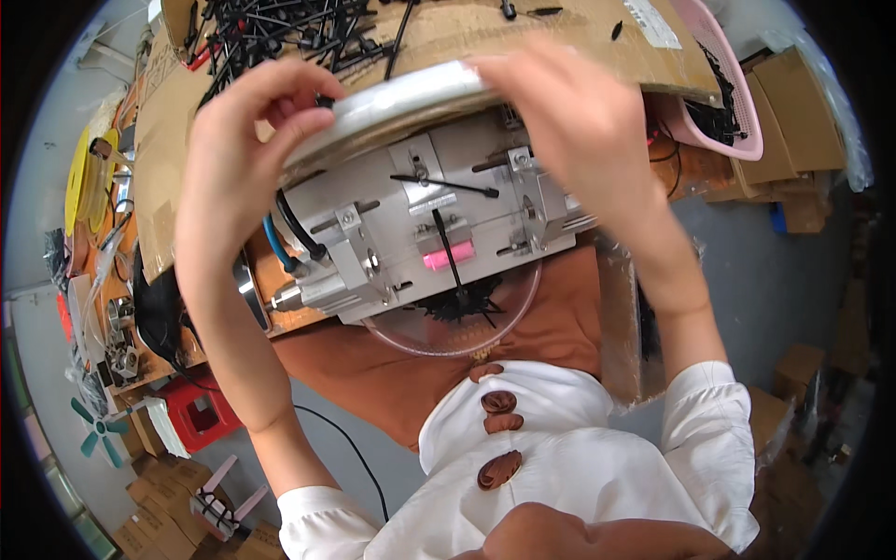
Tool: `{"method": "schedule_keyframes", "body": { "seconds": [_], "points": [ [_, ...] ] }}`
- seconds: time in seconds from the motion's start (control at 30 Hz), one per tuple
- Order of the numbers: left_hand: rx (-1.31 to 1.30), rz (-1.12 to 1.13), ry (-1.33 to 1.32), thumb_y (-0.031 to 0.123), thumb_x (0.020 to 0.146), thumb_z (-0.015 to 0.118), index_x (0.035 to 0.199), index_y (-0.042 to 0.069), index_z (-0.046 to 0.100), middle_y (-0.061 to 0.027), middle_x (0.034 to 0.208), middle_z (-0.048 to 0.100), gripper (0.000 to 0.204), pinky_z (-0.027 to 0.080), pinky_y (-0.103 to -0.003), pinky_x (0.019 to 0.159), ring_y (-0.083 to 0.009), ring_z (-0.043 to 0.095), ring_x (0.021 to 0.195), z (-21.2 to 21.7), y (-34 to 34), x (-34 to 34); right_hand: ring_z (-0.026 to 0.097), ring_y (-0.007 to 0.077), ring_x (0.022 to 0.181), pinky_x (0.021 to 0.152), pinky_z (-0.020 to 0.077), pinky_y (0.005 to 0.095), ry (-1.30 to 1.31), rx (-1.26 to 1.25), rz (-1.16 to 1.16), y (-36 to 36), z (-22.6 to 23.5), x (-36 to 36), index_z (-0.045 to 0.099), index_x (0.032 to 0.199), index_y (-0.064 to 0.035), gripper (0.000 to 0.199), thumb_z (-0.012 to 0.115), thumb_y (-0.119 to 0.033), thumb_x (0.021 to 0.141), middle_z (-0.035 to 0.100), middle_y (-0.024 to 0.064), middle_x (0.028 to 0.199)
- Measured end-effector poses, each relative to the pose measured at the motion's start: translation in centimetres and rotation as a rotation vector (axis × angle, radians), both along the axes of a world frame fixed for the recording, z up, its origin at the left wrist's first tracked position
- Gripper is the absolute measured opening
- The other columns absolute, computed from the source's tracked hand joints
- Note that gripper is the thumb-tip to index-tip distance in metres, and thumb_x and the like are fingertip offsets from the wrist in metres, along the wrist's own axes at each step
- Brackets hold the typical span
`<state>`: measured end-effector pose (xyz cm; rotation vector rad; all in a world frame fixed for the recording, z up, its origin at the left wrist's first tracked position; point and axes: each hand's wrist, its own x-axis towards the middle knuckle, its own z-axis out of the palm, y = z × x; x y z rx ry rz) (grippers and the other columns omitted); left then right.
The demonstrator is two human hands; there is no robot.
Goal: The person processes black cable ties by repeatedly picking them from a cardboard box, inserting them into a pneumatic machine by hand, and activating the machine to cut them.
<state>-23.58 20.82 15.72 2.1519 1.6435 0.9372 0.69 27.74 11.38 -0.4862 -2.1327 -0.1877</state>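
Note:
My left hand (pixel 247 140) is closed at the upper left, thumb and index finger around a small black part (pixel 325 101). It is beside the left end of a tape-covered cardboard edge (pixel 401 101). My right hand (pixel 579 117) is at the other end of that edge, smeared by motion; whatever its fingers may hold does not show. Below and between the hands is a metal fixture (pixel 359 252) with clamp blocks on a grey plate. Thin black plastic pieces (pixel 450 250) lie across it, one over a pink cylinder (pixel 437 259).
A heap of black pieces (pixel 280 42) lies on the cardboard (pixel 523 33) at the back. A clear bowl (pixel 527 308) with black pieces is under the fixture's front. A pink basket (pixel 751 121) stands right. Black and blue tubes (pixel 273 238) run beside the left clamp.

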Motion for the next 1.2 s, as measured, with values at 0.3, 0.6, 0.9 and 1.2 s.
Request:
{"method": "schedule_keyframes", "body": {
  "seconds": [0.3,0.6,0.9,1.2],
  "points": [
    [-0.302,-0.250,-1.040,0.023,0.096,0.057,0.124,0.004,0.054,-0.0052,0.109,0.059,0.034,0.040,-0.022,0.081,-0.0091,0.050,0.087,2.1,-1.4,-6.3,0.052,0.0260,0.091,0.071,0.0491,0.0321,-0.418,0.182,0.156,9.1,3.4,-5.0,0.065,0.085,-0.0043,0.015,0.066,-0.010,0.071,0.053,0.0105,0.089],
    [0.261,0.295,-0.411,-0.007,0.085,0.057,0.103,-0.003,0.059,-0.0092,0.102,0.062,0.018,0.046,-0.026,0.081,-0.0139,0.056,0.089,-1.0,-8.3,2.6,0.058,0.0132,0.069,0.066,0.0466,0.0230,0.235,-0.760,0.463,6.2,4.3,-0.7,0.058,0.108,-0.0004,0.017,0.056,-0.003,0.091,0.062,0.0058,0.078],
    [-0.076,0.303,0.113,-0.013,0.072,0.061,0.142,-0.004,0.033,-0.0139,0.101,0.051,0.076,0.042,-0.037,0.081,-0.0289,0.047,0.091,-11.6,-14.1,13.9,0.058,0.0133,0.075,0.064,0.0469,0.0209,0.748,-1.337,0.617,-1.3,4.6,3.2,0.051,0.116,0.0047,0.043,0.063,-0.028,0.091,0.061,0.0067,0.088],
    [-0.047,0.309,0.311,-0.007,0.070,0.055,0.137,-0.009,0.038,-0.0119,0.098,0.050,0.069,0.047,-0.033,0.080,-0.0247,0.050,0.086,-12.4,-13.2,14.2,0.058,0.0123,0.071,0.057,0.0439,0.0196,0.506,-0.913,0.262,-6.5,1.4,4.6,0.058,0.105,0.0042,0.020,0.061,-0.003,0.087,0.066,0.0178,0.092]
  ]
}}
